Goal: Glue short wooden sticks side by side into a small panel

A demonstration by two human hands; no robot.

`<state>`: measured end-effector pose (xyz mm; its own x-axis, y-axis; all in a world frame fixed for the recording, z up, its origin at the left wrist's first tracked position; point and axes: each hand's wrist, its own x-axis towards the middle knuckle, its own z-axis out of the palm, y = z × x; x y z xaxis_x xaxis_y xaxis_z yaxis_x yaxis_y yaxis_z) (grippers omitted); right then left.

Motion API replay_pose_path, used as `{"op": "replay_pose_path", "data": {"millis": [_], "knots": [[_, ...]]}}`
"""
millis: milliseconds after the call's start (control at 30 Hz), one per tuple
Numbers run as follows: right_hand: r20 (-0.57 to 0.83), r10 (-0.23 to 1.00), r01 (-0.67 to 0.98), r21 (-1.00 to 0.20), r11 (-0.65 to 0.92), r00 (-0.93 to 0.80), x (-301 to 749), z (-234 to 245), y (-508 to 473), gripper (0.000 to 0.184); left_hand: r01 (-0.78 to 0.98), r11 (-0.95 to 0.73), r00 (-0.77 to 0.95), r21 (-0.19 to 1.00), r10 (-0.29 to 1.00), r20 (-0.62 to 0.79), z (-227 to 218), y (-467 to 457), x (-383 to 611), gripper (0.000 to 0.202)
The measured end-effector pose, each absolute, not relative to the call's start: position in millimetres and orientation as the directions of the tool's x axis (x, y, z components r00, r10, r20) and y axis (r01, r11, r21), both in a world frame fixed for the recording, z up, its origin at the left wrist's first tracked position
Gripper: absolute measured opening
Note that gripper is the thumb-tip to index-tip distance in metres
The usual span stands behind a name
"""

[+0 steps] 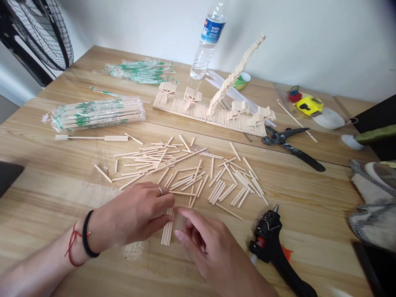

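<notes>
A short row of cut wooden sticks (167, 232) lies side by side in front of me. My left hand (136, 211), with a ring, a black band and a red string, has its thumb and fingers closed at the row's upper end, partly covering it. Just right of the row is my right hand (213, 243), its thumb and forefinger apart with nothing visible between them and the other fingers curled. Beyond both hands, many loose short sticks (185, 179) are scattered. A black glue gun (269, 239) rests to the right of my right hand.
Behind the loose sticks stands a model built of sticks (185, 107). Pliers (287, 142), a yellow tape measure (309, 106) and a cloth (368, 202) are on the right. Bagged sticks (99, 113), more wrapped sticks (142, 71) and a water bottle (206, 49) stand farther back.
</notes>
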<state>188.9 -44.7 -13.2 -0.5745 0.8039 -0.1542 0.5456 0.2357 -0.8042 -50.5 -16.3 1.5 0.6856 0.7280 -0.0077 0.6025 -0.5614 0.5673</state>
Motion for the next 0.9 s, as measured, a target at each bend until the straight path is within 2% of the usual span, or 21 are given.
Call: {"op": "replay_pose_path", "data": {"millis": [167, 900], "knots": [[-0.150, 0.803, 0.547, -0.801, 0.243, -0.576, 189.5, -13.7, -44.9, 0.027, 0.591, -0.577, 0.691, 0.564, 0.722, 0.014, -0.5, -16.0, -51.2, 0.020], [-0.120, 0.794, 0.509, -0.822, 0.258, -0.596, 188.9, -13.3, -44.5, 0.029, 0.611, -0.550, 0.696, 0.569, 0.716, -0.056, 1.6, -17.7, -51.6, 0.011]]}}
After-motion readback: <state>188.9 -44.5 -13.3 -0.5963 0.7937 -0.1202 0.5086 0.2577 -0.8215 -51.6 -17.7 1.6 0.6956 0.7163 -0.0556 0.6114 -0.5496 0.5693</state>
